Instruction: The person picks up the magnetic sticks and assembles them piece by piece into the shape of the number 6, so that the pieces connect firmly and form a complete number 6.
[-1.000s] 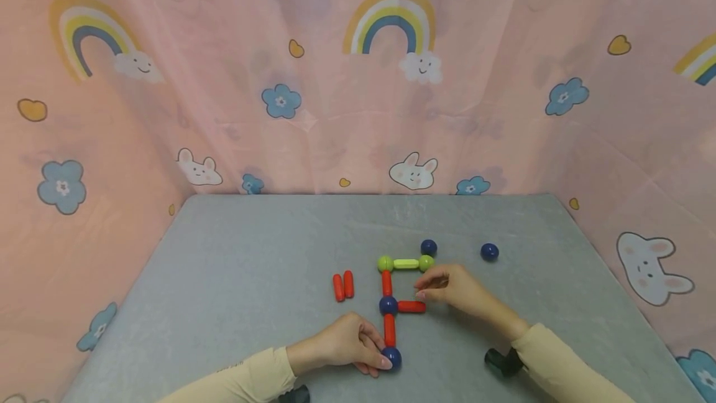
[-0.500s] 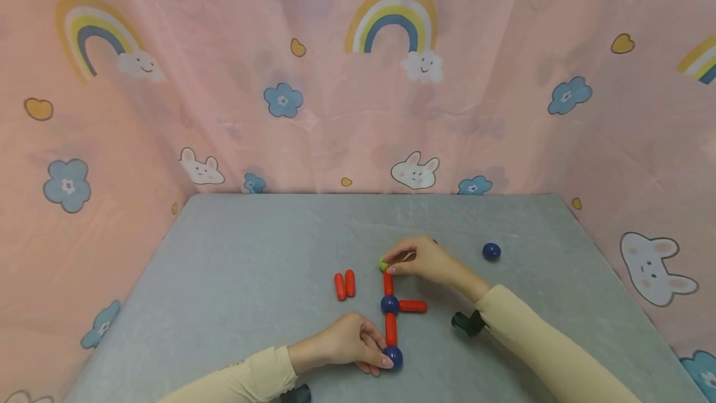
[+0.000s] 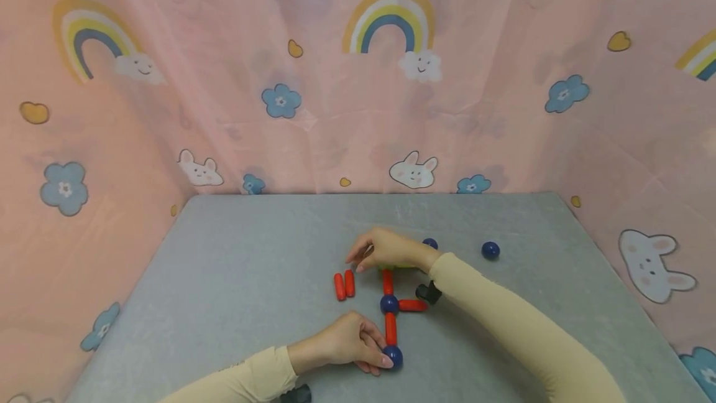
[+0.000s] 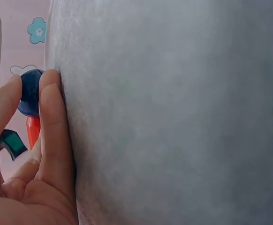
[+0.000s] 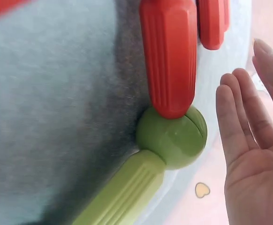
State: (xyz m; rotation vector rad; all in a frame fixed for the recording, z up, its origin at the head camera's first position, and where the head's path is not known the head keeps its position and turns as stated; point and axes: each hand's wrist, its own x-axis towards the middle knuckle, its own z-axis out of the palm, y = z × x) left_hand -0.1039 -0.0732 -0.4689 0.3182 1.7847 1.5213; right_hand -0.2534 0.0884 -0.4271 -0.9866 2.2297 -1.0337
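Note:
With thumb and fingers my left hand (image 3: 342, 342) pinches a blue ball (image 3: 396, 356) at the near end of a row of joined toy pieces. From that ball a red rod (image 3: 391, 329) leads to a second blue ball (image 3: 389, 304), where red rods branch right (image 3: 413, 305) and away (image 3: 388, 282). The far rod meets a green ball (image 5: 171, 136) joined to a light green rod (image 5: 122, 192); my right hand (image 3: 391, 247) largely covers these in the head view. Holding nothing, the right fingers hover by two loose red rods (image 3: 344, 285).
Two more blue balls lie farther back, one partly behind the right wrist (image 3: 430, 243), one at right (image 3: 490, 250). A black wrist device (image 3: 428, 293) hangs under the right sleeve. Pink patterned cloth (image 3: 313, 142) walls the grey table (image 3: 252, 266).
My right hand has moved left, from beside the right-hand red rod, across the green pieces, to near the loose red rods. My left hand stays on the near blue ball.

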